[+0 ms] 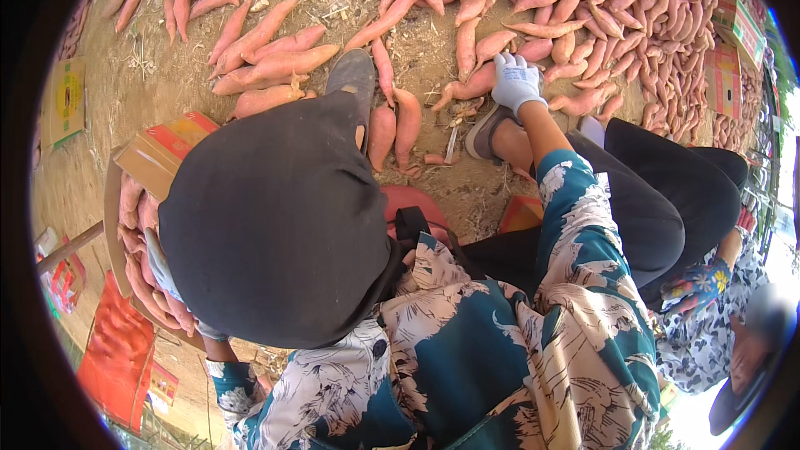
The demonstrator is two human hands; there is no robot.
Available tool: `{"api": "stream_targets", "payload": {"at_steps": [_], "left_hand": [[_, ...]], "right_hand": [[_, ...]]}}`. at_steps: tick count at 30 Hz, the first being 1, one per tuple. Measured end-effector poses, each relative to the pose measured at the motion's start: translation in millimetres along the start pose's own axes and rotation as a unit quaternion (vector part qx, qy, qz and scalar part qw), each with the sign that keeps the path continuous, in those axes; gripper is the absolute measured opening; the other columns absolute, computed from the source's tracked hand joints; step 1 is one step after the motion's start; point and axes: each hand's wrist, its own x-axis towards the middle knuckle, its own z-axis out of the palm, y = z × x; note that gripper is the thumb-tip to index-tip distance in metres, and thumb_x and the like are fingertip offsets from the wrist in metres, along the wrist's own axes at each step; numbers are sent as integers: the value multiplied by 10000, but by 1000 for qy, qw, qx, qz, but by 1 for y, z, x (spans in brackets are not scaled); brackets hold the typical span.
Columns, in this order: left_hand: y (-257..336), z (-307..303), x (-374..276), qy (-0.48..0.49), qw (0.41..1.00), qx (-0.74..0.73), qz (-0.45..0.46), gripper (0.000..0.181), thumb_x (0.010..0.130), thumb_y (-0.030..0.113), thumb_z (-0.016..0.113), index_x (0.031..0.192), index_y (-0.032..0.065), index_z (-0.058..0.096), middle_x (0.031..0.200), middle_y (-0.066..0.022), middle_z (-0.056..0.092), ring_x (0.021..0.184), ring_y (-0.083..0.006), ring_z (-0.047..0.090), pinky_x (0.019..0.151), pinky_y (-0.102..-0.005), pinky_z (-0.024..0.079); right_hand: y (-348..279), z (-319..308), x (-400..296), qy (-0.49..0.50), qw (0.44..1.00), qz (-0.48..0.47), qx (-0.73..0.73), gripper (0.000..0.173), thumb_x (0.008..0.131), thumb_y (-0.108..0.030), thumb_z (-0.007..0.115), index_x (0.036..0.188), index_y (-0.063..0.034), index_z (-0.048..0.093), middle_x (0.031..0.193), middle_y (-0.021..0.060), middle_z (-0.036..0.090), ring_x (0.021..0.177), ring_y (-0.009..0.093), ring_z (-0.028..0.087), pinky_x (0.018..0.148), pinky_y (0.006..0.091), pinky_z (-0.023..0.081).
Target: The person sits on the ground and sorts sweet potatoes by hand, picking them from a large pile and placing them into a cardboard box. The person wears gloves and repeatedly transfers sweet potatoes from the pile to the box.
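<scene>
My right hand (517, 82), in a white work glove, reaches down to the ground beside my right shoe. Its fingers lie over the end of a sweet potato (478, 81), but whether they grip it is unclear. My left hand (164, 265), also gloved, is at a cardboard box of sweet potatoes (142, 281) at the left, mostly hidden behind my knee. More sweet potatoes (407, 122) lie on the soil between my feet. A broken piece (435, 159) and a knife-like thin strip (451, 145) lie near my right shoe.
A large heap of sweet potatoes (625, 0) spreads over the upper right. Cardboard boxes (724, 81) stand at the far right. A person (719, 325) in a patterned top and flowered glove sits close at my right. A red sheet (117, 350) lies at the lower left.
</scene>
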Motion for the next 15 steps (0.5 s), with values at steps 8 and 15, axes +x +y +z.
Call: {"api": "stream_targets", "payload": {"at_steps": [8, 15], "left_hand": [[-21, 12, -11, 25, 999, -33, 2, 685, 975, 341, 577, 1525, 5, 344, 1520, -198, 432, 1394, -359, 403, 1177, -454, 289], [-29, 27, -3, 72, 996, -45, 34, 617, 961, 244, 571, 1500, 2, 393, 1516, -183, 461, 1403, -353, 418, 1188, -444, 284]], "right_hand": [[11, -58, 2, -114, 990, -73, 39, 778, 687, -580, 779, 1250, -73, 605, 1296, 181, 603, 1188, 359, 593, 989, 473, 455], [6, -80, -5, -208, 769, 11, 605, 679, 912, -622, 621, 1180, 1, 642, 945, 131, 703, 783, 192, 684, 660, 314, 559]]}}
